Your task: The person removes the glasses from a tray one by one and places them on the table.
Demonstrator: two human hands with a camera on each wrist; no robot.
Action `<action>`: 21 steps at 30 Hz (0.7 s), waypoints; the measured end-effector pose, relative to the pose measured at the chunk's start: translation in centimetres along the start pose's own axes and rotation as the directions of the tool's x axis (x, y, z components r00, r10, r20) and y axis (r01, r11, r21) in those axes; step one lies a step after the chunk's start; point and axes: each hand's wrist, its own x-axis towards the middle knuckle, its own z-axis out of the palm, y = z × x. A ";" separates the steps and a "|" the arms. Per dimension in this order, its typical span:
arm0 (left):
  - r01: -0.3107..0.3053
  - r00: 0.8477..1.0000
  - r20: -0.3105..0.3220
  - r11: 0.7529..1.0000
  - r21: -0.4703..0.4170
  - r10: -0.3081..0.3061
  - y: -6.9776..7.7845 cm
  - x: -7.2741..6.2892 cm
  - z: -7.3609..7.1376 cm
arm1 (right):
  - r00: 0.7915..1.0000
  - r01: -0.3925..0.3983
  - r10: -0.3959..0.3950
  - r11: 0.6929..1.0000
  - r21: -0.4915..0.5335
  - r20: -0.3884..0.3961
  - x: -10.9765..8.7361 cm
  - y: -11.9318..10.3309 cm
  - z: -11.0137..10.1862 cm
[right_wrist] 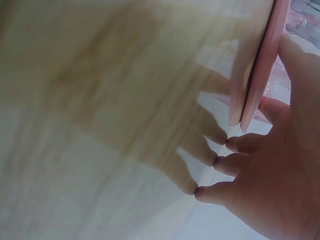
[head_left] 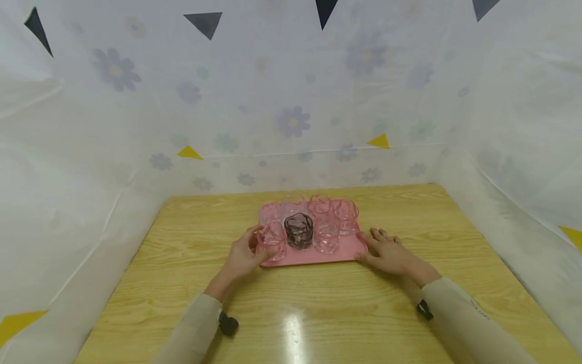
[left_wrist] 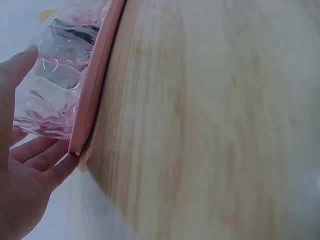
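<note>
A pink tray (head_left: 350,247) lies on the table, bearing several wavy-sided clear glasses and one dark smoky glass (head_left: 299,231). My left hand (head_left: 243,257) is at the tray's left side. Its fingertips touch the tray edge, and its thumb extends beside the front-left clear glass (head_left: 273,241); whether the thumb touches the glass I cannot tell. At the right edge, my right hand (head_left: 386,253) has its fingers spread, with the thumb by the tray rim (right_wrist: 262,65) and other fingertips on the tabletop. Another clear glass (head_left: 326,237) stands right of the dark one.
More clear glasses stand in the back row, including one at the right (head_left: 346,215). The wood-grain table (head_left: 204,222) is glossy and reflects light. White flowered sheeting (head_left: 254,101) hangs behind it and along both sides.
</note>
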 end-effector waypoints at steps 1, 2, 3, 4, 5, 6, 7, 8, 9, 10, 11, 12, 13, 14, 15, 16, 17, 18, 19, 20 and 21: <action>-0.005 1.000 -0.004 1.000 0.001 0.005 0.0 0.0 0.1 | 1.000 -0.003 0.003 1.000 -0.001 0.002 0.0 0.0 0.0; -0.002 1.000 -0.005 1.000 -0.003 0.002 0.1 0.1 0.1 | 1.000 -0.005 0.005 1.000 0.000 0.003 0.0 0.1 0.0; -0.003 1.000 -0.008 1.000 -0.005 0.003 0.1 0.1 0.1 | 1.000 -0.005 0.005 1.000 0.002 0.004 0.0 0.1 0.1; 0.001 1.000 -0.011 1.000 -0.003 -0.001 0.1 0.1 0.2 | 1.000 -0.005 0.005 1.000 0.001 0.004 0.0 0.1 0.1; 0.008 1.000 -0.011 1.000 -0.005 -0.008 0.2 0.1 0.2 | 1.000 -0.005 0.005 1.000 0.000 0.005 0.0 0.2 0.1; 0.014 1.000 -0.013 1.000 -0.006 -0.014 0.2 0.1 0.2 | 1.000 -0.006 0.006 1.000 0.001 0.005 0.1 0.2 0.1; 0.023 1.000 -0.013 1.000 -0.009 -0.023 0.3 0.1 0.2 | 1.000 -0.005 0.005 1.000 0.002 0.006 0.1 0.2 0.2; 0.033 0.999 -0.012 0.999 -0.014 -0.033 0.4 0.1 0.2 | 1.000 -0.006 0.006 1.000 0.003 0.008 0.1 0.2 0.2; 0.038 0.999 -0.013 0.999 -0.018 -0.038 0.4 0.1 0.2 | 1.000 -0.006 0.006 1.000 0.004 0.009 0.1 0.1 0.2; 0.047 0.999 -0.014 0.999 -0.026 -0.047 0.5 0.1 0.2 | 1.000 -0.008 0.008 1.000 0.005 0.010 0.0 0.1 0.2; 0.054 0.998 -0.016 0.998 -0.033 -0.055 0.5 0.1 0.2 | 1.000 -0.009 0.009 1.000 0.008 0.010 0.0 0.1 0.2; 0.059 0.998 -0.019 0.997 -0.042 -0.060 0.5 0.1 0.2 | 1.000 -0.010 0.010 1.000 0.009 0.010 0.0 0.1 0.2; 0.065 0.998 -0.021 0.996 -0.052 -0.067 0.6 0.1 0.2 | 1.000 -0.010 0.010 1.000 0.010 0.009 0.0 0.0 0.1; 0.073 0.997 -0.023 0.995 -0.064 -0.074 0.6 0.2 0.2 | 1.000 -0.010 0.010 1.000 0.011 0.008 0.0 0.0 0.1; 0.079 0.996 -0.024 0.994 -0.077 -0.081 0.6 0.2 0.2 | 1.000 -0.010 0.010 1.000 0.013 0.007 0.0 -0.1 0.0; 0.085 0.996 -0.025 0.993 -0.087 -0.087 0.6 0.2 0.2 | 1.000 -0.010 0.010 1.000 0.014 0.007 0.0 -0.2 0.0; 0.088 0.996 -0.026 0.992 -0.094 -0.090 0.6 0.2 0.3 | 1.000 -0.010 0.010 1.000 0.013 0.008 0.0 -0.2 -0.1; 0.091 0.995 -0.027 0.990 -0.104 -0.095 0.7 0.2 0.3 | 1.000 -0.011 0.011 1.000 0.015 0.009 0.0 -0.3 -0.1; 0.097 0.995 -0.028 0.989 -0.109 -0.101 0.7 0.2 0.3 | 1.000 -0.010 0.010 1.000 0.015 0.009 -0.1 -0.3 -0.2; 0.101 0.994 -0.030 0.988 -0.114 -0.105 0.7 0.2 0.3 | 1.000 -0.010 0.009 1.000 0.018 0.009 -0.1 -0.4 -0.2; 0.102 0.994 -0.033 0.988 -0.118 -0.107 0.7 0.1 0.3 | 1.000 -0.009 0.009 1.000 0.019 0.009 -0.1 -0.4 -0.2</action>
